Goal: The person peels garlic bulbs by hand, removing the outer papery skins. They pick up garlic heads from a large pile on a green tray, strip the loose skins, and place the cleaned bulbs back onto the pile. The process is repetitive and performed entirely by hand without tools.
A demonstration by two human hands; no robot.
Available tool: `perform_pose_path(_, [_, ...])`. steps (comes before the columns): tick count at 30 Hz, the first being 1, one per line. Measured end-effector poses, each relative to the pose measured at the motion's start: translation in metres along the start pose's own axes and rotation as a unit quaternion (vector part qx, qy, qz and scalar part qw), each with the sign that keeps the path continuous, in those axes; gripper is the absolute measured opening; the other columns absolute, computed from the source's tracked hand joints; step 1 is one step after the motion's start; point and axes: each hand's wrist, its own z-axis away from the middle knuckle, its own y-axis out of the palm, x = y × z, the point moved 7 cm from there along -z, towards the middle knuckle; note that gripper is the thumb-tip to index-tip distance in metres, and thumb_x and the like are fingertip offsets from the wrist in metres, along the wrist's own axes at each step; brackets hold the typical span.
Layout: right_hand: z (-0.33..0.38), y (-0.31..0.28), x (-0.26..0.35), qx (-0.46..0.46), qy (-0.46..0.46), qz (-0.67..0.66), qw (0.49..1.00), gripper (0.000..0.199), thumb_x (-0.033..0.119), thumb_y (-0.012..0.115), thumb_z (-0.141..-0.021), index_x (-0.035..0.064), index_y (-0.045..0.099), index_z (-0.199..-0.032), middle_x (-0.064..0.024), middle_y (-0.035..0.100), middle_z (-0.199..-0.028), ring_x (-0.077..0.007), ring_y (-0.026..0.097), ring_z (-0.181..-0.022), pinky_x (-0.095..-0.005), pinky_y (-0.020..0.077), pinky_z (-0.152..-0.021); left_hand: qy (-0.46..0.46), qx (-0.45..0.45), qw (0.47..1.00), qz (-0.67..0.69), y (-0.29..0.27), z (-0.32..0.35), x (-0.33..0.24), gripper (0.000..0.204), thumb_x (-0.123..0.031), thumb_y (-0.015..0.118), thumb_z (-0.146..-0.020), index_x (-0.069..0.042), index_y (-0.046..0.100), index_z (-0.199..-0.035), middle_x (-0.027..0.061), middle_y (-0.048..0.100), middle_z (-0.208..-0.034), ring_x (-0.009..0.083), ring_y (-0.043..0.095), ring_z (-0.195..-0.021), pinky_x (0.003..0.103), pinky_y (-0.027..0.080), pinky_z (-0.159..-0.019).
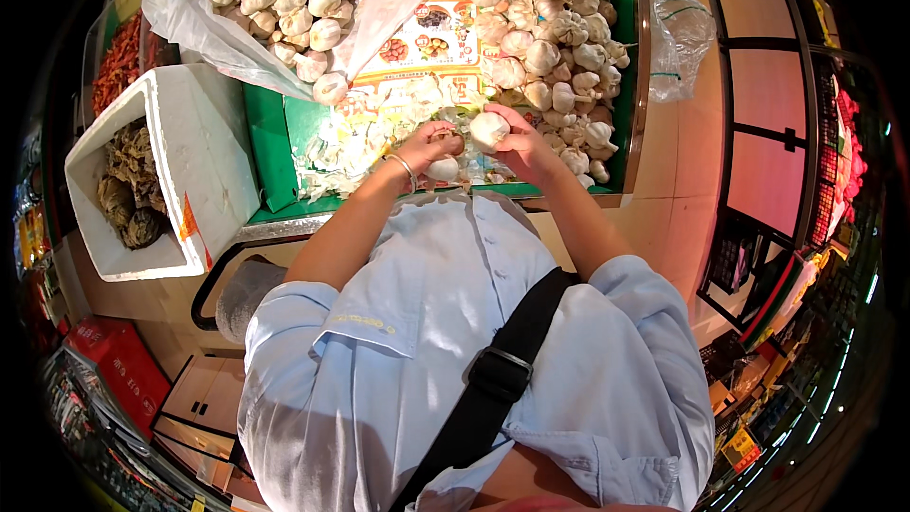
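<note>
A whitish garlic bulb (489,132) is pinched between the thumb and fingers of my right hand (523,144), over the near edge of the stall. Just left of it, my left hand (427,148) is closed, with something brownish at its fingertips that I cannot make out. A second pale garlic bulb (443,169) shows right below the left fingers; whether it is gripped or lying there is unclear. Loose garlic peelings (346,147) are strewn over the green surface under and beside both hands. The heap of garlic bulbs (545,52) reaches close to my right hand.
Beyond my left hand, a clear plastic bag (175,5) lies open around more garlic. A white foam box (194,171) with dark, dried-looking produce stands at the left. The stall's raised edge (633,57) runs along the right, with a crumpled clear bag (681,45) beyond it.
</note>
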Motion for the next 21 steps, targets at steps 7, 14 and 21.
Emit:
perform_pose_path(7, [-0.004,0.026,0.013,-0.034,-0.127,0.055,0.990,0.043,0.002,0.056,-0.074,0.0040,0.038,-0.113,-0.0070,0.050,-0.102,-0.0157,0.047,-0.094,-0.0282,0.0358,-0.085,0.037,0.047,0.996,0.065,0.032,0.011,-0.022,0.074,-0.022,0.066,-0.071,-0.011,0.017,-0.125,0.0098,0.047,-0.106,0.0173,0.055,-0.080,0.029,0.048,-0.050])
perform_pose_path(14, [0.005,0.034,0.033,-0.096,-0.108,0.173,0.974,0.019,0.010,0.057,-0.077,0.0011,0.050,-0.092,-0.0036,0.054,-0.083,-0.0102,0.049,-0.078,-0.0241,0.0392,-0.072,0.119,0.095,0.964,0.218,0.032,0.012,-0.025,0.053,-0.047,0.042,-0.081,-0.011,0.035,-0.119,0.0088,0.050,-0.103,0.0206,0.055,-0.082,0.039,0.046,-0.066])
perform_pose_path(21, [0.008,0.037,0.038,-0.117,-0.138,0.180,0.967,0.017,0.013,0.055,-0.079,-0.0001,0.051,-0.089,-0.0037,0.053,-0.076,-0.0092,0.048,-0.070,-0.0220,0.0402,-0.061,0.056,0.140,0.944,0.292,0.036,0.012,-0.033,0.055,-0.054,0.029,-0.082,-0.011,0.045,-0.112,0.0121,0.055,-0.094,0.0243,0.056,-0.077,0.038,0.045,-0.062])
